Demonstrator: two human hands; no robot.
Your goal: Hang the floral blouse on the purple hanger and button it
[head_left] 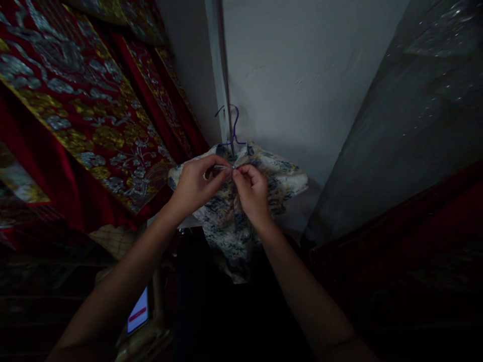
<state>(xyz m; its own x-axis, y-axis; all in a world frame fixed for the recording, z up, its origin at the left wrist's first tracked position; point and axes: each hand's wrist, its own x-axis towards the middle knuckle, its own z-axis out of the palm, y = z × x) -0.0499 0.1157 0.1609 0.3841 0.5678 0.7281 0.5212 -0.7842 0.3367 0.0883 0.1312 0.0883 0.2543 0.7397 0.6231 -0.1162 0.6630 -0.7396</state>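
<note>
A short-sleeved floral shirt (226, 221), white with blue and yellow print, hangs on a thin purple hanger (235, 123) against the wall. At its neckline, my left hand (198, 183) pinches the collar edge between thumb and forefinger. My right hand (252, 191) grips the fabric right beside it, so the fingertips of both hands nearly meet at the upper front. Whether a button sits between the fingers is too dark and small to make out. The lower part of the shirt hangs down toward my dark-clothed lap.
Red cloth with gold and silver embroidery (109, 115) hangs at the left. A lit phone (139, 312) lies at the lower left. Behind the shirt stands a pale wall (294, 75) with a vertical strip (218, 55). Clear plastic sheeting (407, 110) covers the right side.
</note>
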